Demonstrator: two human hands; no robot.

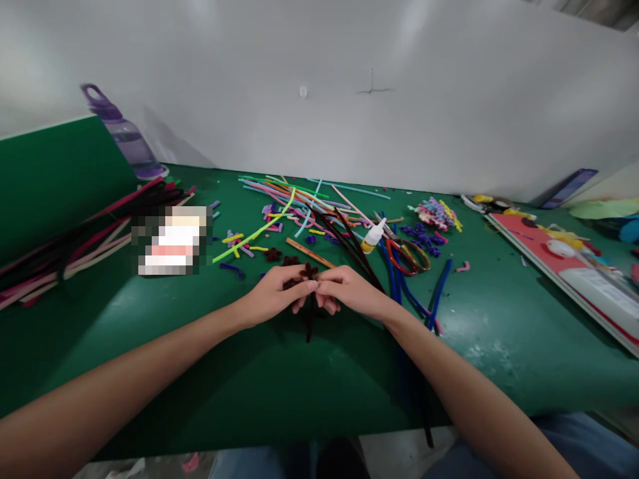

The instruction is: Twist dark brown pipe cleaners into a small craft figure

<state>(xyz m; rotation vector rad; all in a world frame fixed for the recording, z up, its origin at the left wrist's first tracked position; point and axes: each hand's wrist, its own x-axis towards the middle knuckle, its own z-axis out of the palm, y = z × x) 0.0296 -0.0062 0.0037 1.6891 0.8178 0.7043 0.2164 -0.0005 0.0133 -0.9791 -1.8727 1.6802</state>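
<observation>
My left hand [273, 295] and my right hand [349, 291] meet over the middle of the green table [150, 346]. Both pinch a dark brown pipe cleaner piece [309, 313] whose top is bent into small loops, with its stem hanging down below my fingers. The fingertips of both hands touch each other around it. A second small dark brown looped shape [272, 254] lies on the table just beyond my left hand.
Loose coloured pipe cleaners [299, 199] are scattered behind my hands. A small glue bottle [373, 236], scissors [407, 256], blue pipe cleaners [439, 289], a purple water bottle [124, 136], a bundle of pipe cleaners [74, 243] at left and a red board [574, 266] at right.
</observation>
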